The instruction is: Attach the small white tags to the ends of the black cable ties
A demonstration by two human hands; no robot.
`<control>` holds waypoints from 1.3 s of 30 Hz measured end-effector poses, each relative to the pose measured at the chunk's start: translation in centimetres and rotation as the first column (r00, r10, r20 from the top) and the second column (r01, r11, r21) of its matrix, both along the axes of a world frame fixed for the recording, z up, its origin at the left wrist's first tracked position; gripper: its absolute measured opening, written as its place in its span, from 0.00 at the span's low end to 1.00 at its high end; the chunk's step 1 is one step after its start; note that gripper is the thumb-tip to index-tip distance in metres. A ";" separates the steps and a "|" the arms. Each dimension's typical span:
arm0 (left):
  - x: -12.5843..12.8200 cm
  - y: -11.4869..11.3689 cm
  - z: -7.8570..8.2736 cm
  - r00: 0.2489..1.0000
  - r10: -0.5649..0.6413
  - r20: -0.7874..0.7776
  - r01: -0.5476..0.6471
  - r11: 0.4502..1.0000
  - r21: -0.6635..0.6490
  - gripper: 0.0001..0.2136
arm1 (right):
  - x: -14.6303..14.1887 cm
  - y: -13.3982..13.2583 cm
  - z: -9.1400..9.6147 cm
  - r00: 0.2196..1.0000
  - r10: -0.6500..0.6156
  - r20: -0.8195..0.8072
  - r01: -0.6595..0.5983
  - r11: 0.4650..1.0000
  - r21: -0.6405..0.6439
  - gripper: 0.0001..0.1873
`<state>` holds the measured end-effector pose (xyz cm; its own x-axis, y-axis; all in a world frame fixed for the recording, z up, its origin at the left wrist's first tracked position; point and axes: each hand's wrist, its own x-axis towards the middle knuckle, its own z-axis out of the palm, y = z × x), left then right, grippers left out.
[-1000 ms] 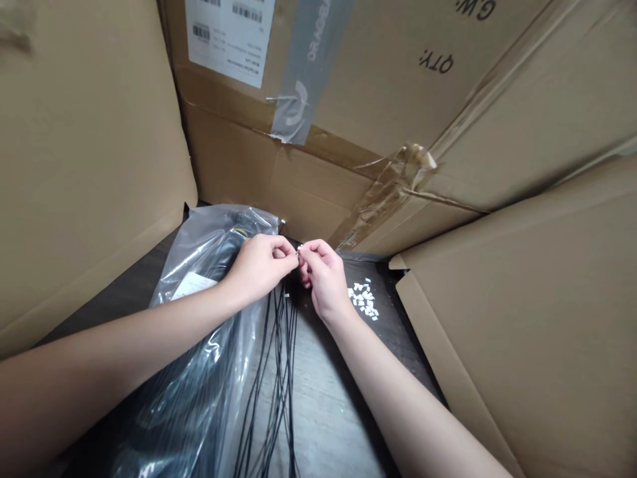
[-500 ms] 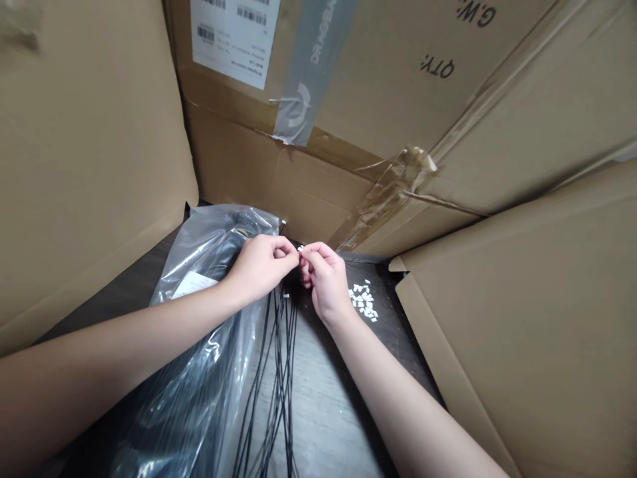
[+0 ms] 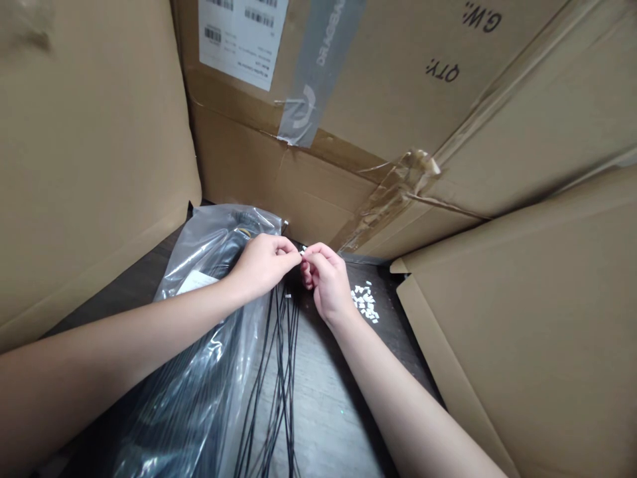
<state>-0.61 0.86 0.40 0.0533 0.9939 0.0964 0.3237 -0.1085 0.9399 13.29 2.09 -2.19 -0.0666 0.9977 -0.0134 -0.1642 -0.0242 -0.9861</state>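
Both hands meet over the table, fingertip to fingertip. My right hand (image 3: 327, 279) is closed in a pinch on a small white plastic connector (image 3: 303, 249), which barely shows between the fingers. Thumb and forefinger of my left hand (image 3: 263, 264) are pressed together against the same spot; whatever they grip is hidden. Below the left hand a loose bunch of thin black wires (image 3: 279, 372) runs toward me, with a white piece (image 3: 288, 296) at one upper end. A pile of small white connectors (image 3: 365, 305) lies to the right of my right hand.
A clear plastic bag (image 3: 199, 372) full of black wires lies under my left forearm, with a white label (image 3: 196, 281). Cardboard boxes wall in the dark table (image 3: 328, 405): a left box (image 3: 94, 159), a taped back box (image 3: 249, 159) and a right box (image 3: 527, 312).
The view has shifted slightly, so everything sits a little to the right. Both hands keep the same pinch, with only tiny finger movement at the white connector.
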 end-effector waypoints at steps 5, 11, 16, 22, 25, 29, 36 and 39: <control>-0.1 0.2 0.1 0.995 -0.047 0.085 0.049 0.999 -0.022 0.08 | 0.0 0.0 0.0 1.000 0.018 -0.013 -0.018 1.000 -0.002 0.08; -0.1 0.2 0.3 0.980 -0.104 0.168 0.116 0.991 -0.064 0.09 | 0.1 0.2 0.0 0.998 0.060 -0.035 -0.059 0.998 0.023 0.07; -0.2 0.2 0.1 0.972 -0.133 0.194 0.157 0.981 -0.115 0.10 | 0.2 0.3 -0.1 0.995 0.083 -0.049 -0.081 0.996 0.032 0.07; -0.2 0.3 0.0 0.961 -0.124 0.248 0.167 0.973 -0.161 0.08 | 0.2 0.2 -0.1 0.994 0.101 -0.045 -0.099 0.994 0.042 0.05; -0.2 0.2 0.1 0.954 -0.126 0.271 0.177 0.969 -0.174 0.08 | 0.2 0.2 -0.1 0.993 0.113 -0.041 -0.111 0.993 0.041 0.06; -0.3 0.3 0.1 0.947 -0.129 0.295 0.190 0.964 -0.188 0.07 | 0.2 0.2 0.0 0.992 0.117 -0.039 -0.116 0.993 0.038 0.06; -0.3 0.4 0.0 0.943 -0.135 0.303 0.200 0.960 -0.196 0.07 | 0.3 0.1 -0.2 0.992 0.127 0.001 -0.127 0.991 0.039 0.07; -0.3 0.4 -0.1 0.946 -0.137 0.293 0.198 0.961 -0.192 0.07 | 0.3 0.2 -0.3 0.992 0.129 0.004 -0.129 0.991 0.034 0.07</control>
<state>-0.92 1.28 0.33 0.2230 0.9712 -0.0846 0.0447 0.0765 0.9961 13.59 2.29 -2.47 -0.1945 0.9807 0.0199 -0.1597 -0.0117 -0.9871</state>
